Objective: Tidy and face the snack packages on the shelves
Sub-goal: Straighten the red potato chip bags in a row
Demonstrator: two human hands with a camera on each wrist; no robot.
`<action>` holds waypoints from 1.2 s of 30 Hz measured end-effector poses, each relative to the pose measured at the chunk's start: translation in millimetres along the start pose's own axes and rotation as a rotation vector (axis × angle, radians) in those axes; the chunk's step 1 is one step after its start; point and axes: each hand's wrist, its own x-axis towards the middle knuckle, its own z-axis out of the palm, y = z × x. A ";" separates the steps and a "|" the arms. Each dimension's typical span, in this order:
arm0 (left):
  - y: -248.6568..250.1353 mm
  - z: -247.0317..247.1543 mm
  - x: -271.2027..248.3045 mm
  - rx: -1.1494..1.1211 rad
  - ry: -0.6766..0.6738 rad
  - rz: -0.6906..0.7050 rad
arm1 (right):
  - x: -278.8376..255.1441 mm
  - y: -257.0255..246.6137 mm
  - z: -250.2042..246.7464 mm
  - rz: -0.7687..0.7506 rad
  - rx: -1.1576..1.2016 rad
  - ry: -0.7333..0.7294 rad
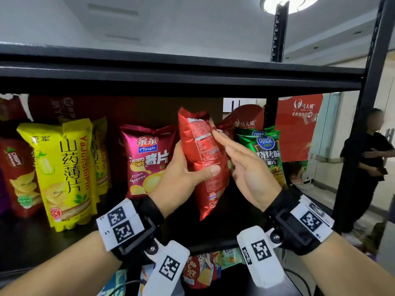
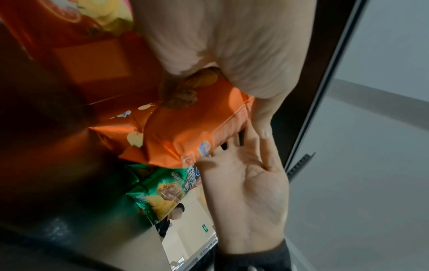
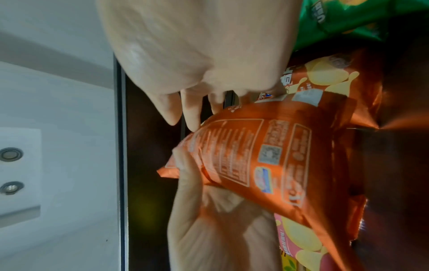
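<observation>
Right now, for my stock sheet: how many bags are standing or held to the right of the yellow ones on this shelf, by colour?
Magenta bag: 1
Red bags: 2 (one held, one partly hidden behind it)
Green bags: 2
Total: 5

Black wrist straps (image 1: pixel 147 212), white marker-tagged camera mounts (image 1: pixel 257 251), bare forearms

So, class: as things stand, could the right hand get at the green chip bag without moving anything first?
Probably yes. The right hand, fingers straight against the red bag, holds nothing, and the green chip bag stands just beyond it at the shelf front, with nothing between.
</observation>
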 end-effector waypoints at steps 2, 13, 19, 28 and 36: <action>-2.7 1.0 0.9 -0.036 0.017 -0.025 | -1.9 -1.9 2.4 -0.012 -0.025 0.001; -15.0 -9.4 4.6 -0.105 0.085 -0.088 | -9.0 -2.3 3.2 0.038 -0.119 0.002; -17.0 -14.7 5.1 -0.101 0.103 -0.073 | -4.3 9.2 -1.8 -0.003 -0.032 0.037; -19.7 -19.1 8.0 -0.206 0.048 -0.070 | -0.6 21.9 -15.5 0.246 0.003 -0.057; -26.4 -24.0 9.6 -0.276 0.007 -0.103 | -1.7 21.5 -19.4 0.304 -0.064 -0.133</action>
